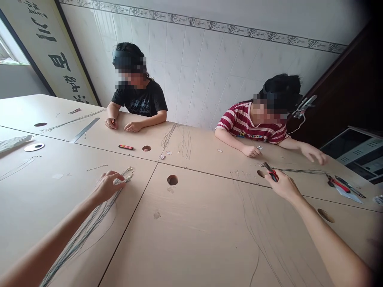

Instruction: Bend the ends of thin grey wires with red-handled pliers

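My left hand [110,186] lies over the end of a bundle of thin grey cords [85,235], its thumb and fingers curled around the strands beside their small metal clasps [129,174]. The bundle trails down toward the lower left, partly beneath my forearm. On the right, my right hand [284,184] grips pliers [271,173] with red and black handles, the jaws pointing up and left. Several loose cords [243,203] run down the table to the left of my right hand, with small metal bits [243,172] at their far ends.
Two people sit across the table [191,223]; one's hand [314,153] reaches out near my pliers. Round holes [172,180] pierce the tabletop. Also lying there are a red utility knife [126,147], a steel ruler [85,130], more cords [169,135] and red-handled pliers [339,184].
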`<state>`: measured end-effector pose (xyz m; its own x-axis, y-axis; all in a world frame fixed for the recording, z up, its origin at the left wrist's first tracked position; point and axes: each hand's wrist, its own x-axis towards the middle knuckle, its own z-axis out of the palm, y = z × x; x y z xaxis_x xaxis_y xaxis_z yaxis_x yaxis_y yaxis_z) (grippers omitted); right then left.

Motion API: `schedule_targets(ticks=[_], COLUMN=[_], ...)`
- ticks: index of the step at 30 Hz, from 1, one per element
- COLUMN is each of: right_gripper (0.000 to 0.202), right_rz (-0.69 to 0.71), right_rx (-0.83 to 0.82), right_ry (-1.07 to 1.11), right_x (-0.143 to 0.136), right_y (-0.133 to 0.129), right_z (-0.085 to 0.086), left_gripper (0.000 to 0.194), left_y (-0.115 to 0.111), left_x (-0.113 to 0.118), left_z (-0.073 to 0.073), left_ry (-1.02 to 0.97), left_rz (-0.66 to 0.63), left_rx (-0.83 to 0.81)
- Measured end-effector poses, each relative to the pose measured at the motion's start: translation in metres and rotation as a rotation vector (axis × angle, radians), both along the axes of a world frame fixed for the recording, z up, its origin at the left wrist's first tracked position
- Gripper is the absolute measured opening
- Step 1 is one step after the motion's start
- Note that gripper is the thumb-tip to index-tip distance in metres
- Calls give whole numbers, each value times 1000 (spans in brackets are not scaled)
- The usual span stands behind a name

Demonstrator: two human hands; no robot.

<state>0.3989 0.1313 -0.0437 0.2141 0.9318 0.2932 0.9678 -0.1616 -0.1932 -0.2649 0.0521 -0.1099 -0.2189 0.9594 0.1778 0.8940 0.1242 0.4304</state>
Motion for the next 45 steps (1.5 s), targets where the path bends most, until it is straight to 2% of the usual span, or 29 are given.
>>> schedule_targets(ticks=[5, 10, 16, 21, 30, 36, 38, 40, 42, 45], right_gripper=[25, 33, 27, 25, 21, 19, 23, 29, 35, 33], right_rz=[22, -25, -78, -90, -93, -65, -26, 41, 141, 351], right_rx=[-49, -32, -31, -58, -63, -49, -48, -54, -79, -138], right_ry=[135, 225, 283, 309, 295, 328, 361, 398, 437, 481], right_x=[-2, 3, 10, 12, 2, -5, -18, -42, -80, -157], right_y=[-31, -61, -87, -98, -108, -107, -102, -93, -82, -66], right_z=[10, 19, 18, 12, 12, 14, 15, 16, 17, 18], left_gripper=[32, 29, 28, 33, 30, 32, 34, 35, 37, 40], left_y=[3, 3, 12, 14, 12, 19, 20, 21, 21, 18], left_x=[-2, -4, -11, -11, 2, -1, -2, -2, -1, 0], left_z=[-10, -8, -1, 1, -11, -7, -6, -6, -8, -11], left_ry=[62, 75, 25, 14, 62, 27, 7, -7, -15, -10], left_rz=[-36, -43, -5, -11, -56, -8, 2, 4, 2, 10], left_rx=[11, 41, 47, 31, 14, 17, 7, -3, -3, 16])
